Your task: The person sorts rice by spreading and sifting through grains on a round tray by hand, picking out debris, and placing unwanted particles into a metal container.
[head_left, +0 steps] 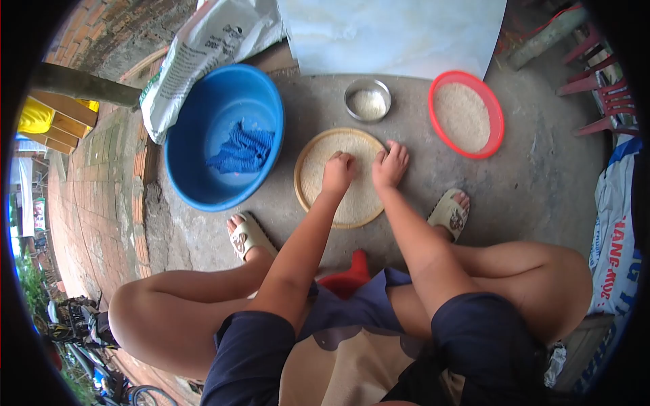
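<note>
Work at the round tray [296, 179] appears to be in progress: the tray lies on the floor between the feet, pale grain [313, 166] covering its base. The left hand [340, 170] has fingers curled above this grain; whether it pinches any cannot be told. The right hand [391, 166] rests at the right rim, fingers bent; a firm grip cannot be confirmed. The metal bowl [351, 95], on the far side, holds a smaller portion; the red basin [497, 125], far right, holds a larger one. The tray's load apparently remains to be handled. Labelling: the right-hand sack [613, 260] reads "HANG" in red; print on the far-left sack [220, 47] is illegible.
</note>
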{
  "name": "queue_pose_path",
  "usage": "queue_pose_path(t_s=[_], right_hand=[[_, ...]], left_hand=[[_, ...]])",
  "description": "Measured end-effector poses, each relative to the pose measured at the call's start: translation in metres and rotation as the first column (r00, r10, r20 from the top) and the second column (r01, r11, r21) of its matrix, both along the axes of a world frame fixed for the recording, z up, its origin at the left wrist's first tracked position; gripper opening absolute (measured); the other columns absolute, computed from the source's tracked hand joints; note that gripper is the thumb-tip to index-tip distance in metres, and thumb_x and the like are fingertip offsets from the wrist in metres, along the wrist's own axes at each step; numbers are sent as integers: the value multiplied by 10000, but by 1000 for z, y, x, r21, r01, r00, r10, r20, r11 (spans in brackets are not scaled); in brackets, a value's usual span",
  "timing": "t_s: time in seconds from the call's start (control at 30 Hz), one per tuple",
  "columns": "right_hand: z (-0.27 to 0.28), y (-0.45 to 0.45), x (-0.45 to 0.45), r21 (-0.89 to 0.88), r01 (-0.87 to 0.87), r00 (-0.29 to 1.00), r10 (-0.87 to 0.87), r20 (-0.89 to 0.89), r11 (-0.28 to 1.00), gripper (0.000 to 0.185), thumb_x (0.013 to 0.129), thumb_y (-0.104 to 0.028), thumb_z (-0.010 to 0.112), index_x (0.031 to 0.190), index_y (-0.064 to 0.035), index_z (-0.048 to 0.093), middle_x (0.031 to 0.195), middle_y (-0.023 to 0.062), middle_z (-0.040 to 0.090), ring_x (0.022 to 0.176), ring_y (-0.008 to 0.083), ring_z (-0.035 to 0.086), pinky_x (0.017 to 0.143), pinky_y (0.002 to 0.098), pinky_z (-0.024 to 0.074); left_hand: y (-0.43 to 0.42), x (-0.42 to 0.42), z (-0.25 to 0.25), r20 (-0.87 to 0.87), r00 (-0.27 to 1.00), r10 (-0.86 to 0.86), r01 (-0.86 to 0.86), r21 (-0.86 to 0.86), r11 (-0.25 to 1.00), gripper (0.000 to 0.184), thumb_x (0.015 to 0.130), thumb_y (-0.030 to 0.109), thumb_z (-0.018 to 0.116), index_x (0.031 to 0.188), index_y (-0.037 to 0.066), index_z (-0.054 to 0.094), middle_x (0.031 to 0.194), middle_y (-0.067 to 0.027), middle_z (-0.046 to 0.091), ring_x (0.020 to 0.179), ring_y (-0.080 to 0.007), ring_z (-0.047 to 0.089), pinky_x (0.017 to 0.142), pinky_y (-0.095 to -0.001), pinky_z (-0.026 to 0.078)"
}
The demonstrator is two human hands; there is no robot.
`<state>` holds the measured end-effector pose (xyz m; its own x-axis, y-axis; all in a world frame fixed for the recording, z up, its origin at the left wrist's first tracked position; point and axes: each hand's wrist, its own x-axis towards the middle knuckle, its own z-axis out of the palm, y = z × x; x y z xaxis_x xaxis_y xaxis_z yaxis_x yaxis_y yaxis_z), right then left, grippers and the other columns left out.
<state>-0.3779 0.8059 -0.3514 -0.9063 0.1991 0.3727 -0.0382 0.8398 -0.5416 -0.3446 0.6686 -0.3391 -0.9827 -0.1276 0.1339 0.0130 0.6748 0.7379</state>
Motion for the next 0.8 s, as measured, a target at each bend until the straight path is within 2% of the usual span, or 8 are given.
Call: queue_pose_path(t_s=[0.03,0.1,0.17,0.23,0.27,0.33,0.53,0.8], right_hand=[[8,-9,-7,-45,10,998,-13,-69,999,202,881,-167,539,1037,-40,554,997,184,566,865,355,586,757,434,472],[6,-36,-28,-561,58,998,-26,64,826,163,872,-130,517,978,-31,590,932,171,607,861,322,602,758,406,479],[15,-58,-52,-864,362,890,147,432,351,183,878,-111,466,929,-1,604,904,161,633,870,276,612,765,381,489],[15,-81,-76,-816,577,725,481,493,-33,245,902,-140,415,945,27,589,935,160,634,889,252,611,786,377,500],[38,-82,-82,-831,555,740,478,473,-35,245,902,-140,415,945,27,589,935,160,634,889,252,611,786,377,500],[81,-84,-91,-747,584,749,566,345,-318,298,934,-179,370,942,43,569,917,163,628,887,265,610,810,373,507],[141,-102,-113,-638,538,805,559,196,-551,261,937,-121,337,928,15,559,887,143,626,846,259,617,801,382,533],[168,-103,-125,-540,439,853,521,2,-718,273,933,-86,305,923,-6,566,904,136,637,844,261,635,808,370,544]], left_hand=[[-2,-6,10,-18,999,35,-34,32,999,98,762,66,632,838,27,679,832,-154,642,754,-326,636,702,-385,515],[-5,-17,30,-75,995,64,-59,68,996,108,750,77,660,842,29,693,814,-151,658,726,-313,649,683,-360,519],[-5,-35,51,5,993,122,-122,123,985,142,745,90,676,871,31,705,812,-156,679,744,-287,672,700,-332,521],[-2,-48,74,-23,989,146,-142,114,983,158,740,93,680,883,31,708,817,-159,684,755,-273,680,710,-324,520],[-2,-53,89,-12,984,179,-177,101,979,175,735,96,684,895,30,712,822,-162,690,765,-260,687,720,-316,520],[-6,-62,123,-50,984,172,-164,131,978,185,735,93,680,908,39,714,831,-164,689,771,-259,687,724,-319,520],[-19,-82,184,-242,956,164,-166,11,986,224,719,101,689,938,65,721,836,-176,677,778,-317,668,743,-349,523],[-15,-91,239,-161,960,229,-258,-196,946,176,748,160,676,890,63,713,907,-153,666,852,-319,631,772,-401,497]])
